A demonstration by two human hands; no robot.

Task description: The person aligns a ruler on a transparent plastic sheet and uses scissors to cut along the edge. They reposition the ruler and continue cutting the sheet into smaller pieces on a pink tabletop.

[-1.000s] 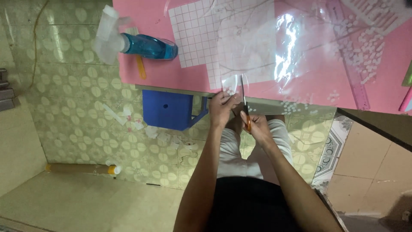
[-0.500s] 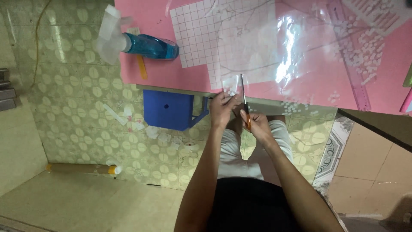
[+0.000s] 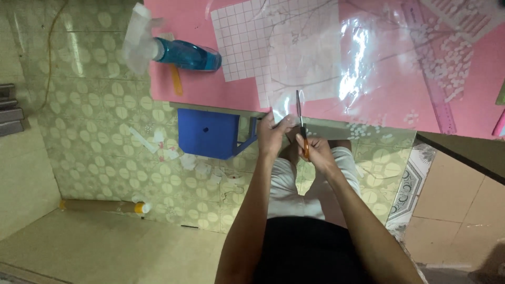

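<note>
From the head camera, your left hand (image 3: 273, 134) pinches the small clear plastic film piece (image 3: 282, 108) at the near edge of the pink worktop (image 3: 210, 89); your right hand (image 3: 315, 152) is clenched around the orange-handled steel scissors (image 3: 301, 121), blades pointing into the film. That film looks light, floppy and slippery (glare shows how glossy it is), so grip it close beside the blades. Farther onto the worktop lie a white gridded paper sheet (image 3: 236, 47) and a blue translucent spray bottle (image 3: 187, 54).
</note>
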